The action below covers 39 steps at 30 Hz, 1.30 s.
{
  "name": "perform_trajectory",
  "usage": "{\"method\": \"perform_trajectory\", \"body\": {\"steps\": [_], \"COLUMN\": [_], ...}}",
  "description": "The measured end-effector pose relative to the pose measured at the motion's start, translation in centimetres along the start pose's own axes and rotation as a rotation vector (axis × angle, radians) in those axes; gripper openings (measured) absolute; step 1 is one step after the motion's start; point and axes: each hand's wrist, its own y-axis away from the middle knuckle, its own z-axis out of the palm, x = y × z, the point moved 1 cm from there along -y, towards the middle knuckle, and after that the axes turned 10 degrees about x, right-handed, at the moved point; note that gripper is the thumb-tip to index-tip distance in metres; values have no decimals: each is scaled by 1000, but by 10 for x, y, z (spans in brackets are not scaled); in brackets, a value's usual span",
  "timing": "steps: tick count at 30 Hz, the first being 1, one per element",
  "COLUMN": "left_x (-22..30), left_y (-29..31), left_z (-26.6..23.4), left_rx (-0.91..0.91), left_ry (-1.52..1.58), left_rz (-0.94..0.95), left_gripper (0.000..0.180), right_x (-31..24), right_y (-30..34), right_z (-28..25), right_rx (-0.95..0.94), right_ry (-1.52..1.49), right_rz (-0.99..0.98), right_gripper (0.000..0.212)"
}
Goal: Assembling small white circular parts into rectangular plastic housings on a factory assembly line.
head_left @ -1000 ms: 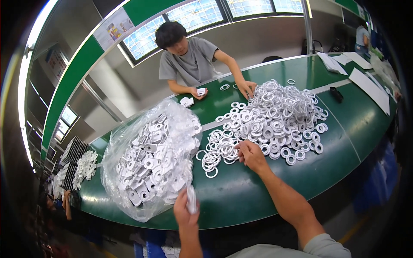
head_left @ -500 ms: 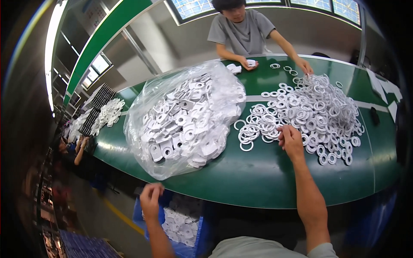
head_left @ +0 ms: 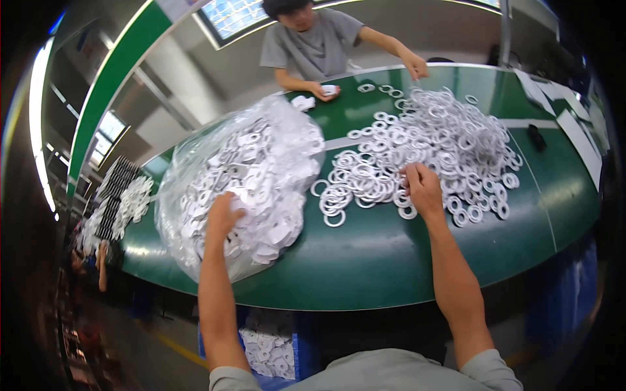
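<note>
My left hand reaches over the white plastic parts, thumb apart from the fingers, with nothing visible in it. These flat pieces with round holes lie heaped in a clear plastic bag spread on the green table. To the right, my right hand is at the near left side of a large heap of white rings. Its fingers are bent together among the rings; whatever is between the fingertips is hidden. Some loose rings spread out left of that hand.
Across the table a person in grey holds a white part and reaches toward the rings. A blue crate of white parts stands below the near edge. Dark stacked pieces are at far left; papers and a small black object lie right.
My left hand has risen from above the blue crate to the white parts in the bag. My right hand stays by the rings. The whole view has shifted, moving the scene leftward.
</note>
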Motion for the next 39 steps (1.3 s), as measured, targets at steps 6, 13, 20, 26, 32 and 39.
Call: {"method": "perform_trajectory", "body": {"steps": [6,13,20,26,32,39], "left_x": [56,195,281,279,280,284], "left_y": [3,21,43,55,58,59], "left_z": [-28,55,108,111,108,104], "left_rx": [503,327,-226,-397,-646,-640], "left_ry": [237,1387,1736,1771,1570,1703], "left_rz": [-265,-476,-485,-499,-439,-434], "left_gripper": [33,25,32,40,46,38], "right_x": [-3,-7,4,2,-12,-19], "right_y": [-14,6,33,30,30,43], "right_z": [-26,-39,-17,-12,-8,8], "right_rx": [113,-180,-204,22,-199,-153], "right_ry": [75,511,861,674,210,282], "right_rz": [-14,-196,-179,-315,89,-25], "right_gripper": [29,20,21,13,20,19]}}
